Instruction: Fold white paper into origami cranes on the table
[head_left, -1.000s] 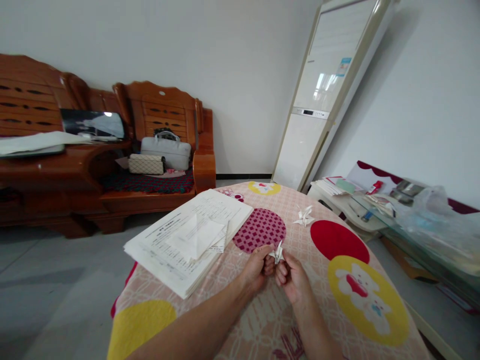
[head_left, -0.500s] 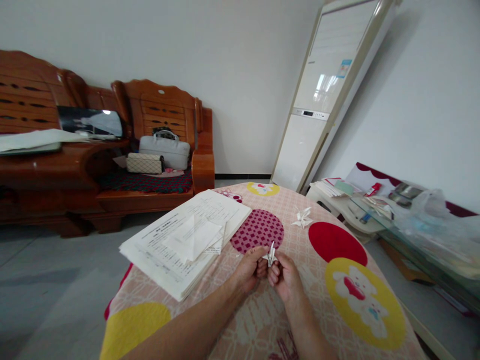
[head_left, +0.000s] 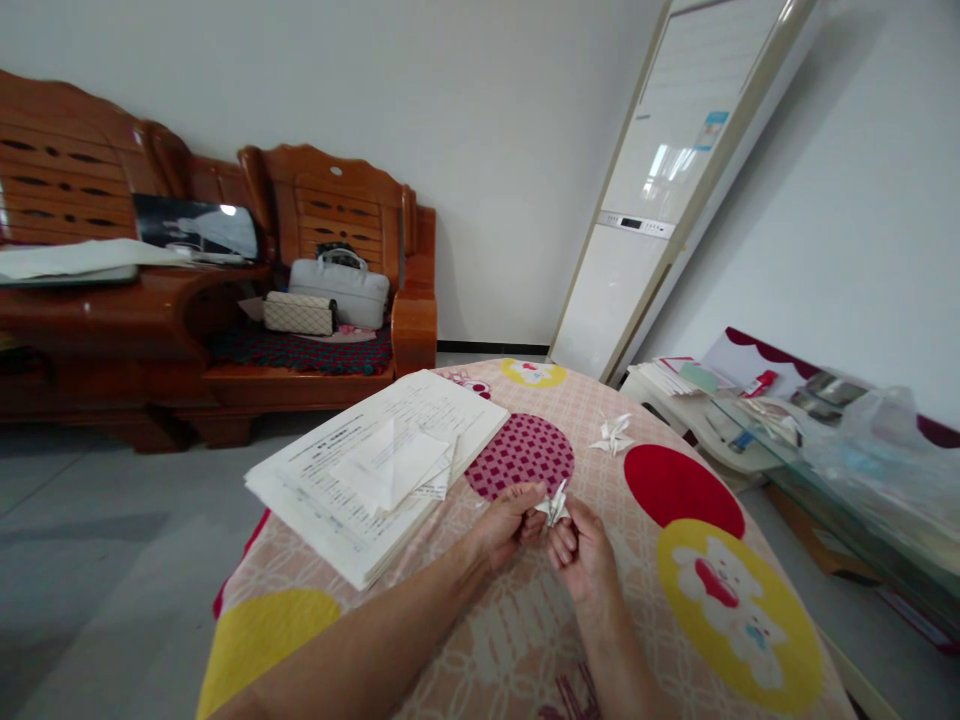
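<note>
Your left hand (head_left: pixel 508 522) has its fingertips closed on the left side of the folded paper (head_left: pixel 556 502). The paper stands just above both sets of fingertips, with its long axis pointing up and away from you. Your right hand (head_left: pixel 583 548) pinches its lower right edge, equally near.

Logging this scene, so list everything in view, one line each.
held figure: one, white, pinched between both hands
loose figure: one, white, on the cloth beyond the hands
paper stack: one, white, cloth's left side
folded sheet: one, white, atop the stack
cloth: one, pink with coloured circles, over the table
sofa: one, brown wood, by the far wall
grey bag: one, grey, sofa seat
cream bag: one, cream, beside grey bag
air conditioner: one, white, far corner
left hand: one, bare, on held figure
right hand: one, bare, on held figure
</note>
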